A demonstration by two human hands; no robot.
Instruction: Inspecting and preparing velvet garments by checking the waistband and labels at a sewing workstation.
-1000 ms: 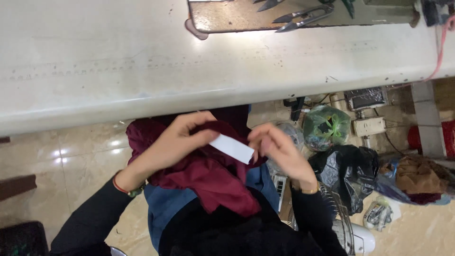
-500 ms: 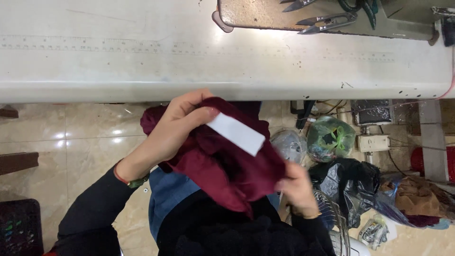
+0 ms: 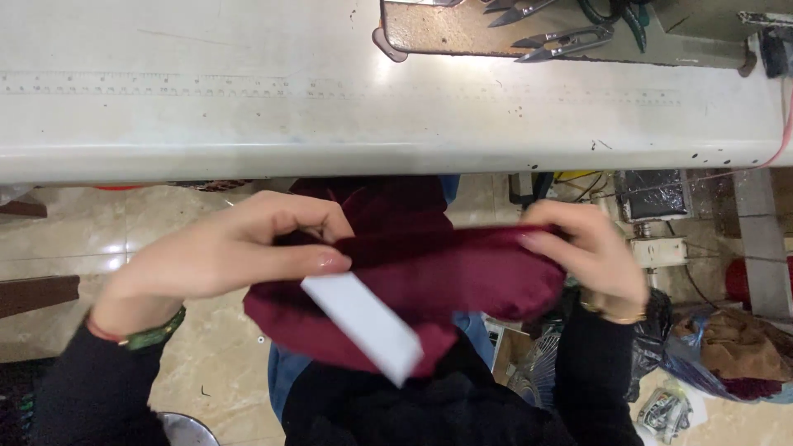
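Since half a second ago, the maroon fabric (image 3: 462, 281) got pulled out flat; its long axis ran left-right below the white sewing table (image 3: 248, 116). Its white rectangular label (image 3: 363, 326) slanted down-right. Left hand (image 3: 239, 252) pinched one end shut, right hand (image 3: 578, 252) gripped the other. Thread snips (image 3: 562, 43) lay up top.

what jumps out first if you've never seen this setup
A dark red velvety cloth stretched between the left hand and right hand below the table edge, with a white rectangular label hanging off it. Above, metal thread snips lie on the long off-white worktable.
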